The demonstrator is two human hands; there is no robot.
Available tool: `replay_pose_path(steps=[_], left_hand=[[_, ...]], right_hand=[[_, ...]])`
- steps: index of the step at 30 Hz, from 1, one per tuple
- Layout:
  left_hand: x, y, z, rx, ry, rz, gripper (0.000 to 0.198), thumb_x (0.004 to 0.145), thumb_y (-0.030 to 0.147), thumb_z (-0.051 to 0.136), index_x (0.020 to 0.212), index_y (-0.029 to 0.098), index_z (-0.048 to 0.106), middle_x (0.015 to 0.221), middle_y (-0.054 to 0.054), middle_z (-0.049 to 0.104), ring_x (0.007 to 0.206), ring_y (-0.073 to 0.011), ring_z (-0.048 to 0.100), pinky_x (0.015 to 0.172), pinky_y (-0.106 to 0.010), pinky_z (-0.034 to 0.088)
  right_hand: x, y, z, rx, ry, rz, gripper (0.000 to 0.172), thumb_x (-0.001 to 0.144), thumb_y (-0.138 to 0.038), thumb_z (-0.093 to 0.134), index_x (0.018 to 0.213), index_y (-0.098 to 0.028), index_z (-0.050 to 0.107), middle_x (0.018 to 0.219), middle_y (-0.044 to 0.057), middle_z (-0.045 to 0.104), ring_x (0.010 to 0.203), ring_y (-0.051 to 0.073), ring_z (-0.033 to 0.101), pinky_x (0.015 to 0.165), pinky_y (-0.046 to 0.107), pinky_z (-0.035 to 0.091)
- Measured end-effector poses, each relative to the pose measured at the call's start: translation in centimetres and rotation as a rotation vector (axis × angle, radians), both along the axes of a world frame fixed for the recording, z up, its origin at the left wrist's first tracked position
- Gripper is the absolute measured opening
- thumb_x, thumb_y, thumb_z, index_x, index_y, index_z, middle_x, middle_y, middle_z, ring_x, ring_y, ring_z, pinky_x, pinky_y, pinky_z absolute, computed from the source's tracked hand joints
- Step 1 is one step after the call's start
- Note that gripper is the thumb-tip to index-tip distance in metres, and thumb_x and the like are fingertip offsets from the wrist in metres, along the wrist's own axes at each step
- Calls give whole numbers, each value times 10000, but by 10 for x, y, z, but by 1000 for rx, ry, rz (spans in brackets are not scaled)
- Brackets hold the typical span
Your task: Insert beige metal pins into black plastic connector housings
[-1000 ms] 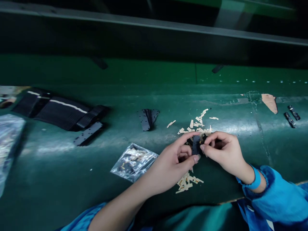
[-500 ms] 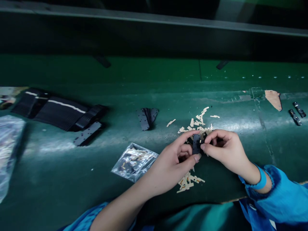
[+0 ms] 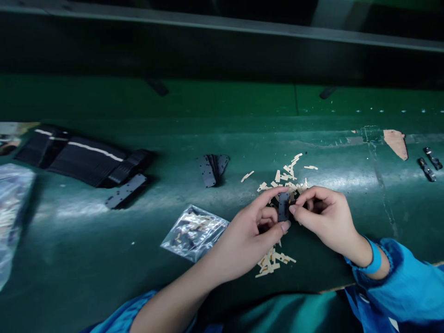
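Between the thumb and index finger of my left hand stands a small dark rectangular plate, gripped at its top and bottom ends. My right hand is closed in a pinch at the plate's right edge; anything between those fingertips is too small or hidden to name. Behind the hands lies a loose pile of small cream-coloured strips, partly covered by my fingers. More cream strips are heaped below the plate, close to my left thumb.
Left of my hands are a clear bag of small parts and a fanned stack of dark plates. Farther left lie a long row of black plates and a plastic bag. A brown scrap and two black parts sit at right.
Both hands keep nearly the same place around the plate. A tiny pale spot on the plate beside my right fingertips no longer shows. The view has shifted slightly.
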State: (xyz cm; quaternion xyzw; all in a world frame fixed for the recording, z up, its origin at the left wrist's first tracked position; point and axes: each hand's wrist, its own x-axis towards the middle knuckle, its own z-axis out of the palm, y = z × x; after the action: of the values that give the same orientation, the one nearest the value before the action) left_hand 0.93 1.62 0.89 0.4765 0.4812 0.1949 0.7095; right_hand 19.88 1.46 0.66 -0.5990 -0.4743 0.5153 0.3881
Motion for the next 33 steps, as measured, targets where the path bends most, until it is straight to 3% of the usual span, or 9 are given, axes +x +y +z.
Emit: replay_pose_path(steps=[33], left_hand=[[1,0,-1,29,27,-18,627,900,252,617,1506,250,456,739,31,663,642,-162,573,596,-288,442]], right_hand=[[-2,-1,-2,4,-96,-3,10,705,-186,730,708,-194,735,595,-36,632,507,100,426,488,239,359]])
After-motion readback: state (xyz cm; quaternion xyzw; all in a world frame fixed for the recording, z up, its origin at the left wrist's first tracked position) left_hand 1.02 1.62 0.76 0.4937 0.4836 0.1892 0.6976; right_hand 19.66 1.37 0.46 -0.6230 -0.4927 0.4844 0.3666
